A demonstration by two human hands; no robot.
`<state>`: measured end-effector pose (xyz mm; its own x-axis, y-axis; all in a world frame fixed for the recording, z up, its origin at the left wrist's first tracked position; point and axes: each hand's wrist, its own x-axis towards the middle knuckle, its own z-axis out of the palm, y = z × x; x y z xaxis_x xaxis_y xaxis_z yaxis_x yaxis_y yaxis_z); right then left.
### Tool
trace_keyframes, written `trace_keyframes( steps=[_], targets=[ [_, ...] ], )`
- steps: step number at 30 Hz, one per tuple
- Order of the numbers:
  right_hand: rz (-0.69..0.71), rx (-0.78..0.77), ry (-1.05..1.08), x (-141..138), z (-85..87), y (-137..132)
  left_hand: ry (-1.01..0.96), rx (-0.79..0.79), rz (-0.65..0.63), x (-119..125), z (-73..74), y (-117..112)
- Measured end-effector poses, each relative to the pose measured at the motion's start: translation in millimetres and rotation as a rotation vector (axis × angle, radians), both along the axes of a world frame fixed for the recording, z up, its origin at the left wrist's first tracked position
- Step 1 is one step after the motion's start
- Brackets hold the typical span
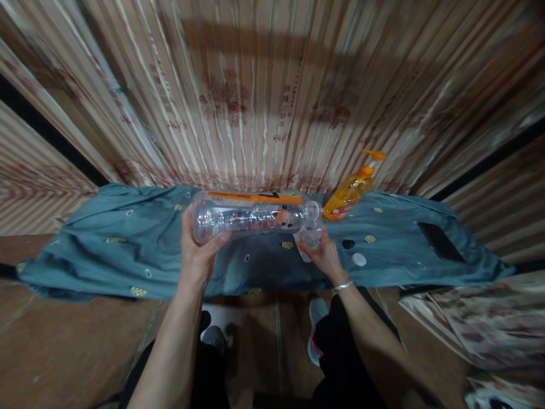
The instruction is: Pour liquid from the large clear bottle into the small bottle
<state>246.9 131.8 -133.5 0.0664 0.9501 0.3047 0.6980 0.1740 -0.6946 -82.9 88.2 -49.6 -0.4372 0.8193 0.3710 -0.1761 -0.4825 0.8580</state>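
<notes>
My left hand point(196, 255) grips the base end of a large clear plastic bottle point(255, 218) with an orange label. The bottle lies sideways in the air above the cloth, its neck pointing right. At its mouth, my right hand point(326, 257) is closed around a smaller clear plastic container point(312, 232); its exact kind is hard to make out. The large bottle's neck overlaps the container's upper part. Just right of the neck stands an orange pump bottle point(347, 196), leaning in view. A white round cap point(359, 259) lies near my right hand.
A green patterned cloth point(119, 261) covers the narrow table. On its right part lies a black phone point(440, 241), and a small dark object point(348, 244) sits beside the cap. A striped curtain point(255, 102) hangs behind, with dark poles point(489, 162) at both sides.
</notes>
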Motion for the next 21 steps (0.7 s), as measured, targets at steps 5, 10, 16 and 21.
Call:
trace_keyframes(
  steps=[5,10,16,21],
  targets=[
    [0.002,0.034,0.02,-0.8,-1.5,0.1,-0.072,-0.028,-0.034,2.5,9.5,-3.4],
    [-0.024,0.025,0.022,-4.1,-1.5,0.3,-0.055,-0.004,-0.037,3.2,10.9,-3.4],
    [-0.033,0.039,0.026,-6.4,-1.7,2.4,-0.069,-0.012,-0.028,2.9,10.0,-2.6],
    [-0.032,0.036,0.022,-7.1,-2.4,3.0,0.018,0.002,-0.01,-1.5,1.3,-1.0]
  ],
)
